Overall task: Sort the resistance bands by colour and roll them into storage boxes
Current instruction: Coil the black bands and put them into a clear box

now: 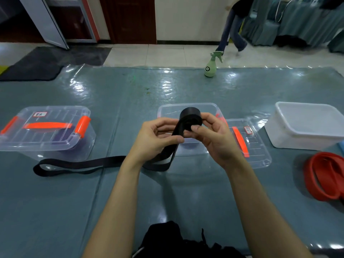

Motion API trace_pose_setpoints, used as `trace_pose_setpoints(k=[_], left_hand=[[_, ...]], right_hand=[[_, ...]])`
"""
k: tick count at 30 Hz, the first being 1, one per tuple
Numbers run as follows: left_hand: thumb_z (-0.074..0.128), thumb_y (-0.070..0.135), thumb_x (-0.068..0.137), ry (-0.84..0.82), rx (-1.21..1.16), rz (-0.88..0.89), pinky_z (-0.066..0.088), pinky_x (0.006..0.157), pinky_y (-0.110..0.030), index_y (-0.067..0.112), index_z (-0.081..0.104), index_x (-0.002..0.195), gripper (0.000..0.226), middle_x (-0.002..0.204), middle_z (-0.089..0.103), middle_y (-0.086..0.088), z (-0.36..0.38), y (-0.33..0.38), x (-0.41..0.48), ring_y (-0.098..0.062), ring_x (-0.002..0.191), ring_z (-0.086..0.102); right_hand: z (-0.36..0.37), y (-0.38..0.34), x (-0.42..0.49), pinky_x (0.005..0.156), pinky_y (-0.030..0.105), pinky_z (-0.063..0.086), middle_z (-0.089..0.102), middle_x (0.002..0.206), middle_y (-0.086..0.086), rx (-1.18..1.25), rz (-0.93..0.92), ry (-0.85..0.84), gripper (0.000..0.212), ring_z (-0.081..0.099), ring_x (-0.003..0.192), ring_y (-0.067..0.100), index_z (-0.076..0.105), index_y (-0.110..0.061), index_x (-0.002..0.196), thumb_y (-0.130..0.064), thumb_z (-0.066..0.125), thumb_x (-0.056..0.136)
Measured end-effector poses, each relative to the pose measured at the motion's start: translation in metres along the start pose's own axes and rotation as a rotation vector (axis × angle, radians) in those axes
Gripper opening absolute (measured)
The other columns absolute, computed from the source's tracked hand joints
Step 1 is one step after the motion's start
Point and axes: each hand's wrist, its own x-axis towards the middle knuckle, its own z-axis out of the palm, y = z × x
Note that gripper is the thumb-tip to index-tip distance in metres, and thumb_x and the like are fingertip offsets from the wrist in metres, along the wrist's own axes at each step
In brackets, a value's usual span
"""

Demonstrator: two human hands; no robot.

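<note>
rolling up the black band [190, 116], the person holds a fat coil in the air just over the open clear box [210, 108]. the right hand [210, 140] curls round the coil, thumb pressed on its face, while the left hand [154, 138] pinches the strap where it feeds in. the long tail [78, 164] trails off leftwards across the mat [130, 90], its end loop lying just in front of the closed box [46, 127]. from where i stand the risk is the coil: it looks rubbery and tightly wound, so if the thumb eases i'd expect it to spring loose and unwind. the tail could also drag or twist on the glossy mat and wind in crooked. the red bands [327, 175] sit well apart at the right, near the white tub [305, 127], so a colour mix-up seems unlikely.
</note>
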Motion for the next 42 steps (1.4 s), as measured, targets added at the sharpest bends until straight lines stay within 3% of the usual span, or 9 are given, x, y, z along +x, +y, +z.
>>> trace_pose_setpoints(k=[4, 8, 13, 22, 29, 31, 35, 38, 42], left_hand=[[0.086, 0.005, 0.087, 0.020, 0.013, 0.006, 0.063, 0.090, -0.026, 0.015, 0.080, 0.109, 0.024, 0.099, 0.085, -0.003, 0.000, -0.005, 0.002, -0.017, 0.096, 0.082], [0.087, 0.006, 0.089, 0.017, -0.018, 0.003, 0.063, 0.096, -0.032, 0.023, 0.076, 0.127, 0.044, 0.102, 0.085, -0.004, 0.001, -0.009, 0.004, -0.021, 0.100, 0.079], [0.087, 0.012, 0.082, 0.040, -0.110, -0.012, 0.060, 0.091, -0.023, 0.031, 0.086, 0.105, 0.030, 0.106, 0.085, -0.001, 0.001, -0.008, 0.006, -0.015, 0.103, 0.080], [0.095, 0.008, 0.081, -0.073, 0.200, 0.064, 0.059, 0.095, -0.025, 0.014, 0.086, 0.112, 0.032, 0.104, 0.086, -0.001, -0.018, -0.006, 0.004, -0.017, 0.102, 0.081], [0.097, 0.010, 0.070, -0.041, 0.084, 0.050, 0.063, 0.091, -0.025, 0.016, 0.084, 0.110, 0.042, 0.104, 0.086, -0.005, -0.019, 0.003, 0.008, -0.020, 0.103, 0.083], [0.100, 0.009, 0.071, -0.035, 0.222, 0.064, 0.061, 0.089, -0.021, 0.018, 0.085, 0.105, 0.039, 0.099, 0.086, 0.002, -0.020, 0.003, 0.007, -0.013, 0.099, 0.083], [0.102, 0.033, 0.070, -0.098, 0.710, 0.083, 0.062, 0.086, -0.024, 0.035, 0.087, 0.095, 0.030, 0.084, 0.081, 0.022, -0.022, 0.012, 0.006, 0.006, 0.089, 0.077], [0.101, 0.043, 0.070, -0.134, 0.834, 0.084, 0.062, 0.084, -0.030, 0.037, 0.086, 0.094, 0.029, 0.081, 0.080, 0.022, -0.018, 0.019, 0.005, 0.007, 0.086, 0.075], [0.102, 0.037, 0.070, -0.137, 0.812, 0.061, 0.063, 0.085, -0.028, 0.035, 0.087, 0.095, 0.029, 0.080, 0.080, 0.022, -0.019, 0.020, 0.002, 0.009, 0.087, 0.075]], right_hand=[[-0.001, 0.003, -0.001, 0.097, 0.044, 0.063, 0.072, 0.119, 0.028, 0.026, 0.018, 0.026, 0.038, 0.076, 0.103, 0.039, 0.061, 0.009, 0.126, -0.001, 0.071, 0.091], [-0.001, 0.004, -0.002, 0.093, 0.039, 0.063, 0.070, 0.122, 0.032, 0.055, 0.035, -0.001, 0.039, 0.076, 0.106, 0.038, 0.061, 0.009, 0.127, -0.001, 0.069, 0.091], [0.002, 0.011, -0.004, 0.095, 0.037, 0.062, 0.076, 0.117, 0.020, 0.078, 0.027, -0.041, 0.029, 0.077, 0.106, 0.033, 0.061, 0.007, 0.124, 0.007, 0.067, 0.095], [-0.013, -0.010, -0.003, 0.077, 0.036, 0.062, 0.081, 0.099, 0.008, -0.430, 0.023, -0.068, 0.034, 0.076, 0.077, 0.024, 0.079, -0.030, 0.109, -0.013, 0.093, 0.082], [0.001, -0.003, -0.004, 0.084, 0.042, 0.064, 0.081, 0.095, 0.019, -0.346, -0.060, -0.013, 0.032, 0.078, 0.081, 0.033, 0.069, -0.009, 0.107, -0.007, 0.089, 0.083], [0.000, -0.007, -0.004, 0.086, 0.043, 0.065, 0.080, 0.102, 0.013, -0.502, -0.025, -0.016, 0.037, 0.079, 0.084, 0.035, 0.070, -0.013, 0.113, -0.007, 0.091, 0.082], [0.001, -0.017, -0.001, 0.067, 0.013, 0.047, 0.071, 0.096, -0.012, -1.100, -0.034, -0.076, 0.044, 0.059, 0.068, 0.007, 0.079, -0.028, 0.116, -0.031, 0.098, 0.077], [0.007, -0.019, -0.001, 0.067, 0.017, 0.044, 0.066, 0.087, -0.010, -1.210, -0.034, -0.104, 0.036, 0.058, 0.070, 0.006, 0.080, -0.021, 0.111, -0.032, 0.095, 0.081], [0.011, -0.022, -0.004, 0.078, 0.036, 0.056, 0.069, 0.100, -0.003, -1.297, -0.038, -0.193, 0.037, 0.065, 0.079, 0.014, 0.078, -0.021, 0.118, -0.034, 0.091, 0.086]])
